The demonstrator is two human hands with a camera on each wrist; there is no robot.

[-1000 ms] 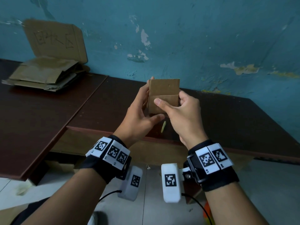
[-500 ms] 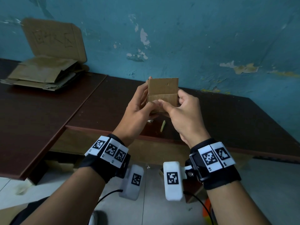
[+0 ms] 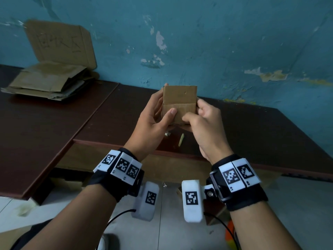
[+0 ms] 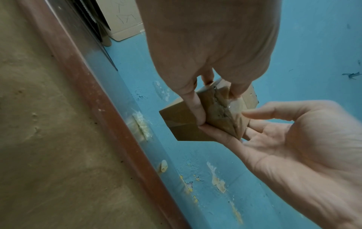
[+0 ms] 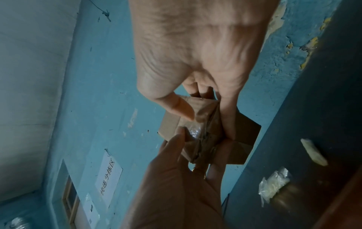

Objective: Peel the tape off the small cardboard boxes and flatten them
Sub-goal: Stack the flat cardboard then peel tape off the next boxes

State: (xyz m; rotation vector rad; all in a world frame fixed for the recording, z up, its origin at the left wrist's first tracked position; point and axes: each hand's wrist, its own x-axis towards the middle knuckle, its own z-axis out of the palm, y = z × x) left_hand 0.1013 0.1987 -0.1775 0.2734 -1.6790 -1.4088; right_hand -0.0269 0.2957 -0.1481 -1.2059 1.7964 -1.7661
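I hold a small brown cardboard box [image 3: 179,100] in the air above the dark table [image 3: 252,141], close to its front edge. My left hand [image 3: 153,121] grips its left side, thumb laid on the front face. My right hand [image 3: 203,121] grips the right side, thumb bent at the lower front edge and fingers behind. In the right wrist view the box [image 5: 168,125] has clear tape [image 5: 192,131] over its crumpled bottom seam, and my left thumb touches it. The left wrist view shows the same taped seam [image 4: 233,106] between my fingers.
A pile of flattened cardboard [image 3: 46,82] lies at the back left, with a cardboard sign [image 3: 61,42] leaning on the blue wall. Peeled tape scraps [image 3: 181,139] [image 5: 274,184] lie on the table under my hands. The floor shows below the table edge.
My left thumb has moved from under the box up onto its front face. My right thumb has drawn back from the middle of the face to the lower edge. The box has stayed about where it was.
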